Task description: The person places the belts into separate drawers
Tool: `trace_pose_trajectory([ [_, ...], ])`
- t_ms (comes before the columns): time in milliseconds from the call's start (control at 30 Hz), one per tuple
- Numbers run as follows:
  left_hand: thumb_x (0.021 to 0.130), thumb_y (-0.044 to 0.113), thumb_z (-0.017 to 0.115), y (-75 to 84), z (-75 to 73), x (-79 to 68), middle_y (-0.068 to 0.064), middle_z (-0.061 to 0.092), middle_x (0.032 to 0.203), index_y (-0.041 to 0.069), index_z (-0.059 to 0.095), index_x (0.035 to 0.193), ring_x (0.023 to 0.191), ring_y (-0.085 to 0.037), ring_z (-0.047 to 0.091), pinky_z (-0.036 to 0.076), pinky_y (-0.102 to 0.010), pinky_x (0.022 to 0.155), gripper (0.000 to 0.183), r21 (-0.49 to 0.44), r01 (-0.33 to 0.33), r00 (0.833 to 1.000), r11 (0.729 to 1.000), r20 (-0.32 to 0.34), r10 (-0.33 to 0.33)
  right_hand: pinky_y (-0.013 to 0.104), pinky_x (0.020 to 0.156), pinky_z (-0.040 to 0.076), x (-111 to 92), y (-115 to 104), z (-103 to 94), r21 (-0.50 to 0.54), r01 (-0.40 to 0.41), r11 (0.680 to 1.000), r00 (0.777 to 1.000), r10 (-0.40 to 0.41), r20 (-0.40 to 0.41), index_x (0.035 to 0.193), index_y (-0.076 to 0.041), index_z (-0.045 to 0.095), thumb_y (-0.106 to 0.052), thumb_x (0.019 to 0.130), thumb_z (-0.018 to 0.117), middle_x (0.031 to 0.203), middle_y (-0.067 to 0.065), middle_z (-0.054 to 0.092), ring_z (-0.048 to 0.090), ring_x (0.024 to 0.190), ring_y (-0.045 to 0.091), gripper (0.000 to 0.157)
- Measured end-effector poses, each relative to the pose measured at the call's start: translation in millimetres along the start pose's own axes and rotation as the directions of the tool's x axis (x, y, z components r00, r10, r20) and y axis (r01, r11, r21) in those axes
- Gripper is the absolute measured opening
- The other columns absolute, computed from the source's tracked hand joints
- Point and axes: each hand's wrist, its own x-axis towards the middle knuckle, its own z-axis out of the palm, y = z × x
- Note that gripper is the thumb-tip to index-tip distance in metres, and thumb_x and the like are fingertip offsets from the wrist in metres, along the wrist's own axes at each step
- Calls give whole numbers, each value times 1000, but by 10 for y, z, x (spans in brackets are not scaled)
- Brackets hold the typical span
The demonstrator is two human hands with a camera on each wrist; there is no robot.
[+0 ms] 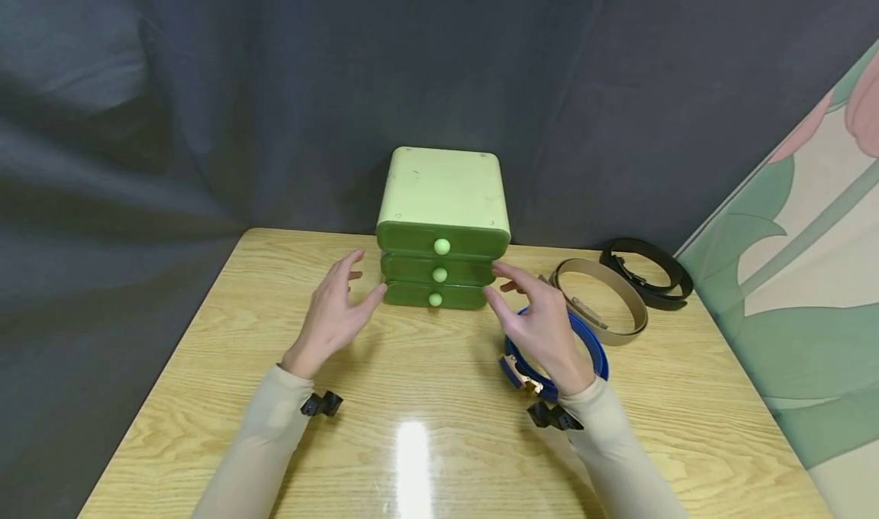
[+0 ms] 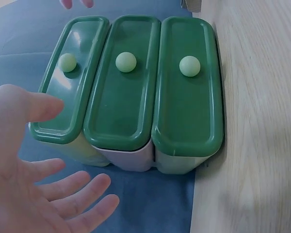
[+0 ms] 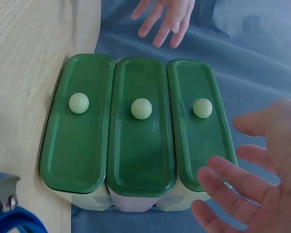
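A small green drawer box [image 1: 445, 187] with a pale top stands at the back of the table. Its three dark green drawer fronts [image 2: 121, 87] each carry a round pale knob [image 3: 141, 108], and all three look closed. My left hand [image 1: 334, 314] hovers in front of the box's left side, thumb and fingers spread, holding nothing. On the other side, my right hand [image 1: 542, 328] is held in the air near the right edge of the drawers, fingers apart and without anything in them. Below that hand lies a coiled blue belt [image 1: 597, 355] with a metal buckle [image 1: 525, 378].
To the right of the box, a coiled tan belt [image 1: 635, 317] lies behind the blue one. A coiled black belt [image 1: 662, 301] sits farther back near the table's [image 1: 226, 427] right edge. A dark curtain [image 1: 309, 84] hangs directly behind the box.
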Motion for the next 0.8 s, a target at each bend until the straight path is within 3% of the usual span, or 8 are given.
trace_pose_trajectory([
  [200,103,33,70,-15,59,35,-17,47,163,7,37,164,136,-39,60,52,-57,107,73,-46,13,1000,999,-9,-14,49,84,62,51,-23,53,6,13,1000,1000,-13,21,131,-2,74,-19,97,79,123,14,79,77,92,29,38],
  [567,103,32,70,-30,150,78,-15,49,162,9,38,163,135,-38,61,52,-56,109,71,-132,32,999,991,1,-32,46,79,61,133,-82,121,11,7,1000,998,-7,56,133,-4,74,-20,99,78,122,12,79,77,88,26,38],
  [800,103,30,71,-8,194,102,-15,50,161,11,41,162,132,-39,64,52,-57,108,69,-168,39,999,985,5,-39,29,51,46,192,-86,175,33,-7,999,997,4,73,133,-4,74,-16,101,75,125,12,79,77,87,24,34],
])
